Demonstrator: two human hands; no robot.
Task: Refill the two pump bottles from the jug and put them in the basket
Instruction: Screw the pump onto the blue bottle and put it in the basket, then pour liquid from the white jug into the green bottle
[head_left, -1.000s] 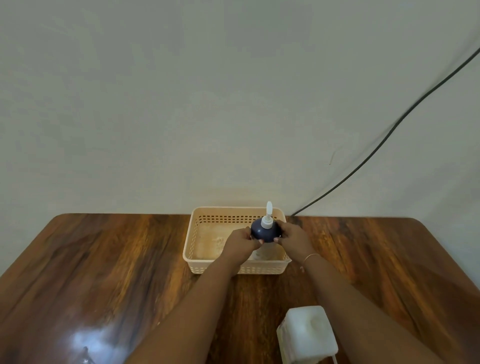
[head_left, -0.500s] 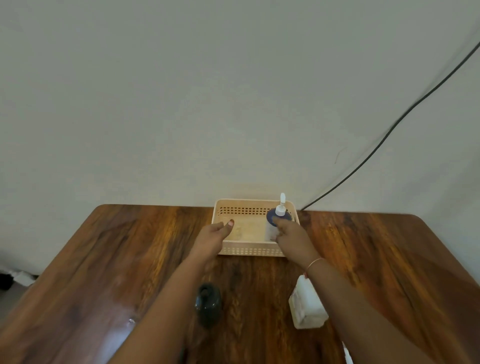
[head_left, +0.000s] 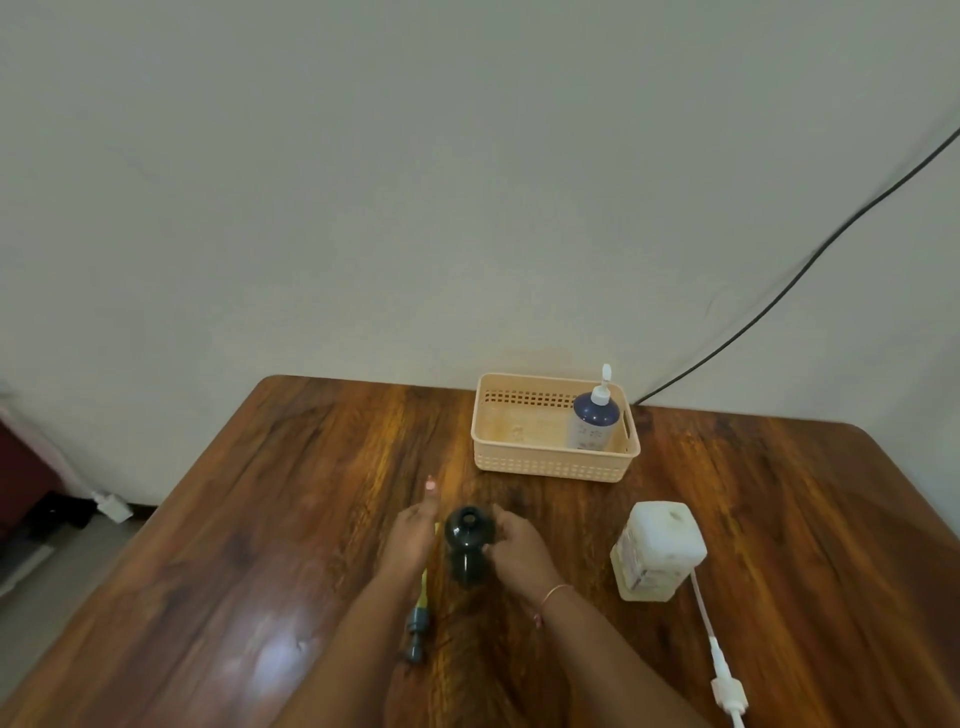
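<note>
Both hands have come back from the basket (head_left: 555, 470), where the blue pump bottle (head_left: 594, 422) now stands, to the dark bottle (head_left: 469, 546) mid-desk. Right hand (head_left: 519, 545) curls its fingers round the bottle; left hand (head_left: 413, 535) is open beside it. Steady it upright before pouring. Its pump (head_left: 418, 621) lies beneath the left forearm, the jug (head_left: 657, 551) to the right; the desk (head_left: 260, 519) offers room leftward.
</note>
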